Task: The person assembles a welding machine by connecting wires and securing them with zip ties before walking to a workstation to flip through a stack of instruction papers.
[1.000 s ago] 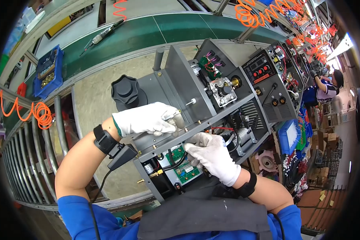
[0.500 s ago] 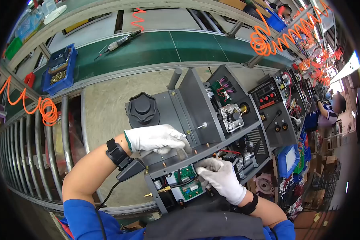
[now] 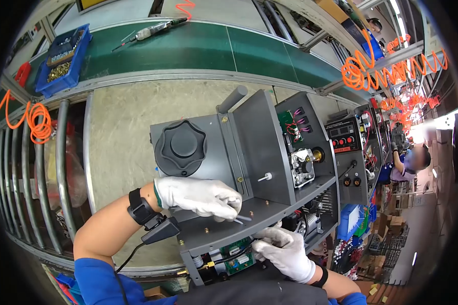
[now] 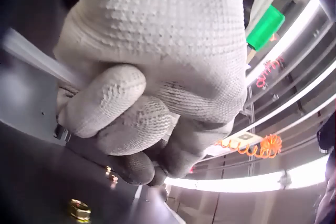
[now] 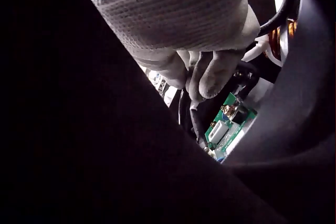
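Observation:
My gloved left hand (image 3: 201, 197) is above the grey metal shelf of an open machine chassis (image 3: 213, 231), its fingers curled round a thin pale strip (image 4: 39, 58). Strip ends stick out past the fingertips in the head view. Beside a green circuit board (image 5: 223, 129), my gloved right hand (image 3: 285, 251) pinches a black cable (image 5: 195, 121) inside the lower bay. That cable runs left to a brass fitting (image 3: 208, 265). Brass nuts (image 4: 80, 211) stand on the shelf below the left hand. The right fingertips are partly hidden by the chassis edge in the head view.
A black spool knob (image 3: 182, 147) stands behind the left hand. An upright grey panel (image 3: 262, 145) rises right of it, with a wire feeder (image 3: 303, 168) beyond. Farther right stands another machine (image 3: 343, 137). Blue screw bins (image 3: 61, 76) and a power screwdriver (image 3: 150, 31) lie on the green bench.
The head view has shifted, so the chassis sits lower and farther right. The left hand has turned slightly, and strip ends now show past its fingertips. The right hand stays at the cable.

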Motion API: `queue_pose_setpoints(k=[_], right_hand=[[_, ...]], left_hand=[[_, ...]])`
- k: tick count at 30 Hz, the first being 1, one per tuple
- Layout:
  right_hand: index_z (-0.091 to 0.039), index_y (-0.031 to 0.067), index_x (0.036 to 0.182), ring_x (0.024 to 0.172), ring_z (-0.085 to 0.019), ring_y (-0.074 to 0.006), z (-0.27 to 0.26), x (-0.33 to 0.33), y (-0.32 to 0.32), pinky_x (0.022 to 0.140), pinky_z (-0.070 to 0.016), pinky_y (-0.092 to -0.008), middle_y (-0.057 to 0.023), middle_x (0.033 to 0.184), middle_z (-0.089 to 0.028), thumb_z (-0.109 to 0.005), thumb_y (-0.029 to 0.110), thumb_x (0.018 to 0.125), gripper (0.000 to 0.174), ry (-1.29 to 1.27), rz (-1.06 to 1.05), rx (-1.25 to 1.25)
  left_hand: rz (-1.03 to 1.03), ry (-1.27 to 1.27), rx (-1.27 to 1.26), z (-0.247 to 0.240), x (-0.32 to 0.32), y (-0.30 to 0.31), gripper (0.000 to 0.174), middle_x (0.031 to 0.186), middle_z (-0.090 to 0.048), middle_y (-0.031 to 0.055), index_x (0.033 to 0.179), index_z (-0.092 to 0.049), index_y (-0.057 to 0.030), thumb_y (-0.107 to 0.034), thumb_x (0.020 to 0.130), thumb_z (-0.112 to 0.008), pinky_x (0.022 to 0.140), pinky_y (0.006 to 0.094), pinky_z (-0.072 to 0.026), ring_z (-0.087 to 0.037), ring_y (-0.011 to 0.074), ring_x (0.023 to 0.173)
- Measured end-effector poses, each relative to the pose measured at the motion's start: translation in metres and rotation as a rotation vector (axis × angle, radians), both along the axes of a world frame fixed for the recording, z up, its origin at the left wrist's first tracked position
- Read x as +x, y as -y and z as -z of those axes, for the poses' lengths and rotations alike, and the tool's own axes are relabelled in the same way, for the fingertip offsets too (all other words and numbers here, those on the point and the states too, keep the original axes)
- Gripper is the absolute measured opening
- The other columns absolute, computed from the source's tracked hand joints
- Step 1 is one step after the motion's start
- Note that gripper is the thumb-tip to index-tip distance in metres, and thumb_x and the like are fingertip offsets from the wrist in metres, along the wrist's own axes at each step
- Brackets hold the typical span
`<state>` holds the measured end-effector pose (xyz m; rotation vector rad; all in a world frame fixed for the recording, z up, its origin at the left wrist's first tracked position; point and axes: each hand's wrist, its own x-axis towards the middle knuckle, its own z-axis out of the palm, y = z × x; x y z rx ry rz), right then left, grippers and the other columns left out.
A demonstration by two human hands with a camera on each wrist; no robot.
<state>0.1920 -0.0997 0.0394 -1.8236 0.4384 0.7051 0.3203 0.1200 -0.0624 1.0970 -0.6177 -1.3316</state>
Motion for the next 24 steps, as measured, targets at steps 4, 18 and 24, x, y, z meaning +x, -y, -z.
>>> queue_pose_setpoints(k=[4, 18, 24], right_hand=[[-0.065, -0.0044, 0.111, 0.068, -0.060, -0.0041, 0.001, 0.000, 0.000, 0.062, -0.0512, -0.0188, -0.0017, 0.079, -0.066, -0.069, 0.005, 0.089, 0.024, -0.064, 0.051, 0.010], [-0.064, -0.0047, 0.114, 0.070, -0.062, -0.0051, -0.010, 0.014, 0.001, 0.062, -0.0509, -0.0187, -0.0037, 0.080, -0.067, -0.069, 0.008, 0.090, 0.027, -0.201, -0.002, -0.009], [-0.065, -0.0053, 0.110, 0.066, -0.060, -0.0062, -0.011, 0.017, -0.001, 0.059, -0.0505, -0.0205, -0.0036, 0.080, -0.065, -0.067, 0.007, 0.091, 0.022, -0.259, 0.101, 0.084]], left_hand=[[0.106, 0.016, -0.102, 0.006, 0.014, 0.009, 0.014, 0.065, -0.046, -0.0075, 0.084, -0.060, -0.0036, -0.014, 0.092, -0.057, 0.048, 0.0202, -0.0302, -0.037, 0.0009, 0.057], [0.173, 0.235, -0.201, 0.008, 0.025, 0.020, 0.013, 0.063, -0.047, -0.0042, 0.082, -0.061, -0.0037, -0.017, 0.085, -0.061, 0.048, 0.0246, -0.0337, -0.041, 0.0045, 0.055], [0.215, 0.354, -0.213, 0.004, 0.025, 0.027, 0.018, 0.065, -0.049, -0.0033, 0.088, -0.063, -0.0030, -0.021, 0.090, -0.062, 0.049, 0.0247, -0.0353, -0.041, 0.0045, 0.056]])
